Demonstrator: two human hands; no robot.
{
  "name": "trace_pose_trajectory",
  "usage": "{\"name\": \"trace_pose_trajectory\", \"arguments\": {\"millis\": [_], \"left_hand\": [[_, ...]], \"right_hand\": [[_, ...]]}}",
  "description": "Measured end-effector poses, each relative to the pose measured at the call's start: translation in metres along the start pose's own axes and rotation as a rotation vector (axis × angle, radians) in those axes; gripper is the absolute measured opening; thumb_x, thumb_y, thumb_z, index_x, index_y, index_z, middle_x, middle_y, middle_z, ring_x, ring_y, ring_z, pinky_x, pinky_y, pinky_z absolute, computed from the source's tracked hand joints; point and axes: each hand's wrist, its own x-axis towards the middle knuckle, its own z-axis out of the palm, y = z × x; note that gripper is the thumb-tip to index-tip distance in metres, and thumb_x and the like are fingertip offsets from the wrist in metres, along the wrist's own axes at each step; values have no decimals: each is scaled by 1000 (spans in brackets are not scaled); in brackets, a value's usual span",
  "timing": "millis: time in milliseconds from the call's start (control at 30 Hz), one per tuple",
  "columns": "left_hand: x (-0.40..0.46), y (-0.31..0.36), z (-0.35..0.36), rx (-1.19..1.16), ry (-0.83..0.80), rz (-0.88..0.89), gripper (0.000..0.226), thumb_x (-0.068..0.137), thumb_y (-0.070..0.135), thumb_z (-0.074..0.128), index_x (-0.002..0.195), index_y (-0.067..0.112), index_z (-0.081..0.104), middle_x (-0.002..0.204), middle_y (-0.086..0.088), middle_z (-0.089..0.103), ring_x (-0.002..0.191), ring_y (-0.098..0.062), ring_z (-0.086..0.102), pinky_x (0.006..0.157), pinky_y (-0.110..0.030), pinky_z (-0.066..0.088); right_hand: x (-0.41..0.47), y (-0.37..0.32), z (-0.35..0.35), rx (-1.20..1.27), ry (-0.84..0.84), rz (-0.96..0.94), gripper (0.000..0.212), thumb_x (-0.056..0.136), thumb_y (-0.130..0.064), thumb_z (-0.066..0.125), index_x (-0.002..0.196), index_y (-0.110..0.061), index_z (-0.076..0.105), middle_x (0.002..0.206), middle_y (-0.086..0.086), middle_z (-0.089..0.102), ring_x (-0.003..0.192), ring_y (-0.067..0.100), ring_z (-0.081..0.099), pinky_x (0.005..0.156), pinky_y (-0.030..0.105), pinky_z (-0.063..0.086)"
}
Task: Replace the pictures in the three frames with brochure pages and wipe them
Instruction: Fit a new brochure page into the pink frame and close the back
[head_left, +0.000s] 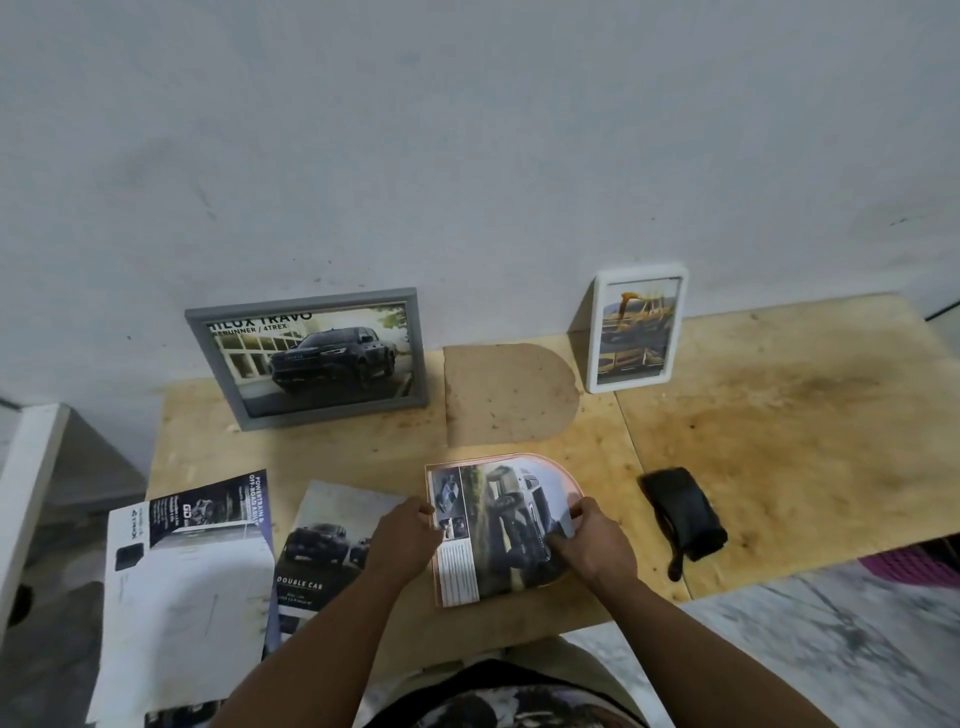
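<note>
An arch-shaped pink frame (575, 480) lies flat on the table's near middle with a brochure page (498, 525) of a white truck on top of it. My left hand (402, 538) pinches the page's left edge. My right hand (595, 543) grips its right edge, fingers curled over the paper. The frame's arch-shaped brown backing board (506, 392) lies just behind. A grey frame (311, 358) with a dark truck picture leans on the wall at the left. A white frame (636, 327) with a yellow truck picture leans at the right.
Loose brochure pages (192, 571) and a "Double Cab" page (322, 551) lie at the front left, overhanging the table's edge. A folded black cloth (685, 514) sits right of the arch frame. The wooden table (779, 415) meets the wall behind; a pink basket (914, 566) shows below right.
</note>
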Motion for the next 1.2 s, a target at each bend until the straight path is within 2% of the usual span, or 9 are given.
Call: {"name": "trace_pose_trajectory", "arguments": {"millis": [200, 267, 433, 533, 733, 933, 1100, 1133, 1200], "left_hand": [[4, 4, -2, 55, -3, 32, 31, 86, 24, 71, 116, 19, 66, 111, 0, 70, 85, -9, 57, 69, -23, 40], [5, 3, -2, 56, 7, 36, 29, 86, 27, 71, 115, 21, 68, 108, 2, 70, 85, -8, 59, 74, -25, 45], [5, 8, 0, 21, 99, 29, 15, 91, 40, 65, 101, 29, 61, 91, 9, 64, 80, -7, 61, 72, -29, 50], [6, 7, 4, 21, 117, 8, 16, 90, 44, 62, 101, 32, 61, 94, 8, 66, 82, -7, 61, 73, -31, 53], [1, 15, 10, 25, 127, -58, 18, 90, 28, 66, 107, 31, 62, 92, 11, 62, 83, -10, 61, 71, -32, 51], [1, 8, 16, 123, 137, -51, 38, 82, 36, 70, 116, 33, 55, 106, 6, 62, 92, -15, 65, 75, -43, 60], [0, 9, 17, 157, 159, -40, 42, 82, 40, 73, 119, 30, 57, 110, 7, 62, 95, -14, 65, 78, -41, 60], [-1, 9, 17, 157, 159, -36, 43, 82, 41, 73, 120, 30, 57, 109, 7, 61, 95, -14, 65, 78, -41, 60], [-2, 10, 17, 169, 154, -39, 43, 82, 44, 72, 119, 31, 56, 108, 7, 61, 94, -15, 65, 78, -42, 60]], "right_hand": [[10, -4, -13, -116, -47, -26, 70, 76, -69, 67, 127, -29, 41, 107, -4, 68, 91, 19, 68, 73, 32, 59], [17, -12, -23, -86, -36, -54, 65, 77, -73, 64, 121, -31, 43, 103, -5, 67, 88, 18, 67, 72, 32, 57], [61, -49, -55, 111, 62, -75, 41, 85, -59, 66, 107, -27, 53, 87, -10, 63, 82, 15, 64, 73, 34, 55], [96, -71, -66, 231, 109, 34, 56, 79, -61, 65, 115, -21, 50, 98, 0, 66, 90, 22, 64, 81, 39, 56], [148, -89, -56, 342, 113, 311, 110, 56, -72, 82, 135, -14, 33, 131, 17, 56, 119, 39, 57, 101, 52, 50], [151, -100, -50, 363, 139, 448, 82, 67, -31, 83, 135, -14, 39, 131, 14, 51, 117, 33, 51, 94, 44, 46], [168, -76, -45, 570, 87, 396, 78, 43, -24, 84, 116, -10, 59, 107, 8, 66, 97, 31, 65, 83, 45, 60], [159, -76, -52, 626, 82, 354, 69, 42, -21, 81, 107, -7, 65, 97, 8, 70, 88, 29, 68, 75, 40, 62], [138, -77, -68, 766, 48, 264, 28, 62, -4, 76, 88, 1, 69, 80, 13, 70, 68, 26, 66, 53, 27, 56]]}}
